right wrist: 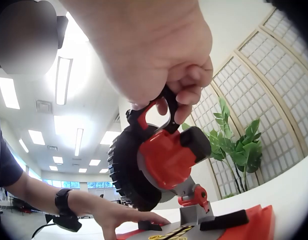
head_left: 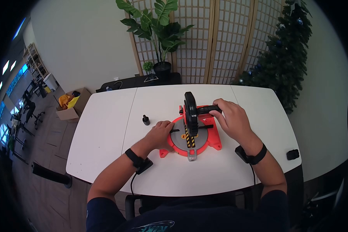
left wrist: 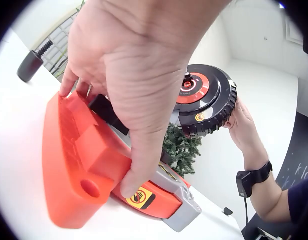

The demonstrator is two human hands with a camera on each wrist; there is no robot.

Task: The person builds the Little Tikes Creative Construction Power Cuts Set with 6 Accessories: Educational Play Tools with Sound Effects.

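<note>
A red, grey and black miter saw, which looks like a plastic toy, stands on the white table [head_left: 100, 135]. My right hand [head_left: 234, 120] holds the black handle [right wrist: 169, 100] of its raised saw head [right wrist: 169, 160], fingers curled round the grip. On the left side of the red base [left wrist: 69, 165], my left hand [head_left: 160, 135] grips the edge, its thumb [left wrist: 139, 170] pressed close to a yellow warning label [left wrist: 140, 198]. The round grey turntable [head_left: 178, 138] lies beneath the black blade guard [head_left: 190, 112]. A black knob with a threaded screw [left wrist: 30, 66] stands left of the saw.
Near the table's right edge lies a small black object [head_left: 292, 154]. Behind the table are a potted plant [head_left: 162, 69], a lattice screen [head_left: 197, 42] and a decorated tree [head_left: 278, 62]. An open cardboard box [head_left: 81, 104] sits on the floor at the left.
</note>
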